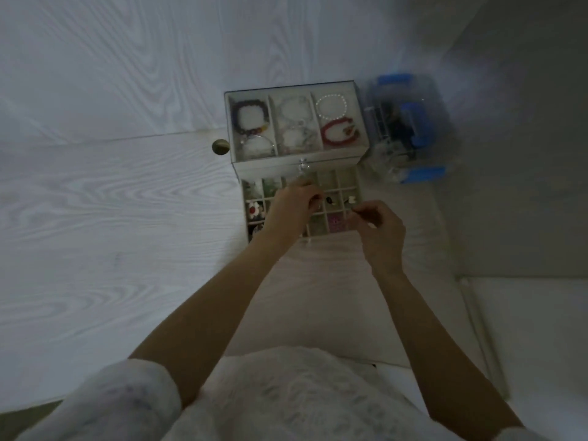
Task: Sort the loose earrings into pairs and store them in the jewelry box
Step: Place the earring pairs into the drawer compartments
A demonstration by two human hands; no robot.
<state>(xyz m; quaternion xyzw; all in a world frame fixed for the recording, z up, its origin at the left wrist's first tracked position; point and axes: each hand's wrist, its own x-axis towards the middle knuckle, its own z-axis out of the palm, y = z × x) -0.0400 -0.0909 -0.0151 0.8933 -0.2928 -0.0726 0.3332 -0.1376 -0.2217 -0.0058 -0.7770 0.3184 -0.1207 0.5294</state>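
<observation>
Over the jewelry box's (331,173) open grid drawer, our right hand (380,229) pinches something tiny, left hand (291,205) curls, contents unclear; we should lower slowly into one cell

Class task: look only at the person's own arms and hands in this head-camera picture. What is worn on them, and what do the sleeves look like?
Both forearms are bare to the hands. The left hand may wear a ring, too blurred to confirm; nothing shows on the right hand. A pale, fluffy sleeve is pushed up above the left elbow.
</observation>
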